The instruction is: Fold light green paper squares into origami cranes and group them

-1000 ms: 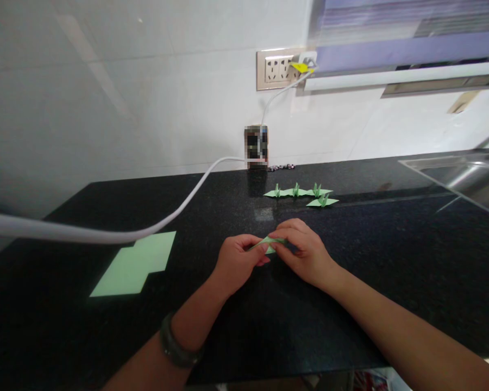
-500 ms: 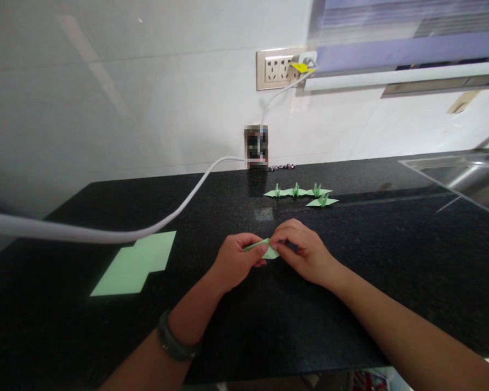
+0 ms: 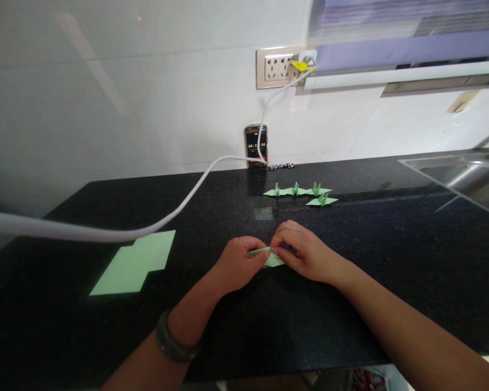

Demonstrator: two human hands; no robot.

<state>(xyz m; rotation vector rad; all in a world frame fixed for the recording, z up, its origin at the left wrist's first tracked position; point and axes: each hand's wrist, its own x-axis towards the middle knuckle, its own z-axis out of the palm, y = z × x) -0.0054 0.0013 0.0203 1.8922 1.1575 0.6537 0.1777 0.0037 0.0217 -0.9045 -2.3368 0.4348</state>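
The left hand and the right hand are bare, and so are both forearms, as far back as the lower edge of the view shows them. Round the left wrist sits a bracelet: a thick, rounded band, dark grey to black, smooth with a dull sheen, fitting close to the arm. The right wrist is as bare as the forearm behind it; the fingers are too small in the view to tell finer detail.
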